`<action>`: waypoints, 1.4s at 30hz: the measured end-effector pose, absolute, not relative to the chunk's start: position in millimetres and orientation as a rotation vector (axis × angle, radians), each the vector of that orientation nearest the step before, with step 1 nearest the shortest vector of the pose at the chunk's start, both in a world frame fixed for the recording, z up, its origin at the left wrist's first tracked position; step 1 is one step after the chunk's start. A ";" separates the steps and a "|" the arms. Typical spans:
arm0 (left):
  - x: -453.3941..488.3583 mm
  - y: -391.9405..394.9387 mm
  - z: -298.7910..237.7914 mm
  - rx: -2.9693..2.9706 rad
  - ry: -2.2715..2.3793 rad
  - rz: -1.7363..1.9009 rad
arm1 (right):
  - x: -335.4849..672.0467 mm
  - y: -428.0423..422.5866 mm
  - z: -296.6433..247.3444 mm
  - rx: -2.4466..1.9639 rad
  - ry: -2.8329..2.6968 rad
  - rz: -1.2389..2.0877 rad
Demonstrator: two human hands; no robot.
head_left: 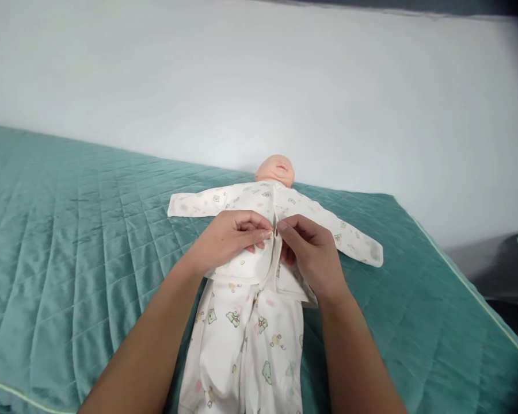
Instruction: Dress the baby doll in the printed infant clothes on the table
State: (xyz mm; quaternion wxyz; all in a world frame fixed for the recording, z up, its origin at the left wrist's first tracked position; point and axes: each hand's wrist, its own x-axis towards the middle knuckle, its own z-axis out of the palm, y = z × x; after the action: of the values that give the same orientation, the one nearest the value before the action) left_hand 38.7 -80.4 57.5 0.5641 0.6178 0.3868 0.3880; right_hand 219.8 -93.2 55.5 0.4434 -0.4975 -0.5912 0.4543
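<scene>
Printed jacket point(246, 198) was on the doll point(276, 168), which lay face-up on the quilted cover point(90, 241), head close to the far edge by the wall point(242, 86), one sleeve point(360, 244) reaching toward the R edge. L hand point(233, 233) pinched one front edge approx. halfway down, R hand point(313, 250) the other, fingertips v. close; detail btwn them too small to ID. Cloth looked lightwt., soft & floppy, prob. not slippery or fragile; best hold = bound front edges, w/ fingertips, not the loose body fabric.

baby top point(254, 198) | white, bear-printed | worn by doll point(276, 168) lying on its back | sleeves spread | lower front parted
</scene>
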 end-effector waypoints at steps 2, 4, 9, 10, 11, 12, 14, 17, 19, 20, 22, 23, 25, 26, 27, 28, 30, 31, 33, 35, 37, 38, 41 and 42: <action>38.5 -80.2 56.8 1.444 0.911 0.919 | 220.2 -93.0 55.6 -1.226 -1.471 1.139; 38.1 -80.0 55.7 1.425 0.909 0.932 | 220.5 -92.9 55.8 -1.225 -1.484 1.144; 38.3 -80.2 54.8 1.418 0.935 0.943 | 221.4 -93.9 56.9 -1.245 -1.526 1.135; 38.7 -80.4 54.9 1.420 0.944 0.944 | 221.5 -94.1 57.0 -1.250 -1.534 1.131; 39.2 -80.5 55.1 1.420 0.954 0.946 | 221.6 -94.3 57.0 -1.255 -1.539 1.124; 39.7 -80.6 55.2 1.418 0.964 0.948 | 221.6 -94.4 57.0 -1.260 -1.544 1.116; 40.4 -80.5 54.9 1.413 0.980 0.956 | 221.6 -94.7 56.7 -1.269 -1.561 1.092; 40.2 -80.1 53.9 1.412 1.003 0.956 | 221.5 -94.8 56.3 -1.273 -1.599 1.057; 39.4 -79.9 53.4 1.424 1.006 0.953 | 221.9 -94.7 56.2 -1.269 -1.607 1.059; 38.9 -79.8 53.2 1.431 1.001 0.950 | 222.1 -94.6 56.1 -1.267 -1.601 1.068; 38.2 -79.7 52.8 1.447 0.977 0.946 | 222.7 -94.0 55.9 -1.262 -1.573 1.101; 38.0 -79.6 52.7 1.452 0.964 0.945 | 223.0 -93.7 55.9 -1.257 -1.554 1.122; 38.0 -79.4 52.3 1.450 0.948 0.944 | 223.4 -93.0 56.0 -1.233 -1.515 1.171; 38.2 -79.3 52.2 1.444 0.945 0.946 | 223.5 -92.8 56.2 -1.216 -1.496 1.194; 38.5 -79.2 52.2 1.437 0.946 0.949 | 223.5 -92.6 56.6 -1.200 -1.479 1.213; 38.7 -79.2 52.3 1.429 0.950 0.947 | 223.4 -92.6 56.9 -1.187 -1.465 1.226; 39.3 -79.2 52.8 1.414 0.959 0.940 | 223.0 -92.8 57.8 -1.174 -1.446 1.242; 39.6 -79.2 53.1 1.409 0.963 0.935 | 222.8 -93.1 58.2 -1.170 -1.442 1.246; 40.1 -79.5 53.9 1.403 0.977 0.924 | 222.4 -93.6 58.8 -1.160 -1.441 1.262; 40.3 -80.0 54.7 1.406 1.001 0.918 | 222.2 -93.9 59.0 -1.145 -1.442 1.280; 40.1 -80.6 55.3 1.419 1.025 0.906 | 222.4 -93.8 58.9 -1.134 -1.444 1.293; 39.9 -80.8 55.5 1.427 1.030 0.900 | 222.5 -93.6 58.7 -1.129 -1.445 1.296; 39.1 -81.0 56.1 1.446 1.022 0.883 | 222.8 -93.0 58.1 -1.117 -1.448 1.298; 38.8 -81.0 56.3 1.449 1.015 0.879 | 222.8 -92.9 57.9 -1.115 -1.449 1.297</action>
State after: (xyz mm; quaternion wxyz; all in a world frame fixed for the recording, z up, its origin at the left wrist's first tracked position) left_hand 38.8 -81.0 56.3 0.5506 0.6122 0.4290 0.3716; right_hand 222.8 -92.9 57.9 0.4350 -0.4481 -0.5819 0.5209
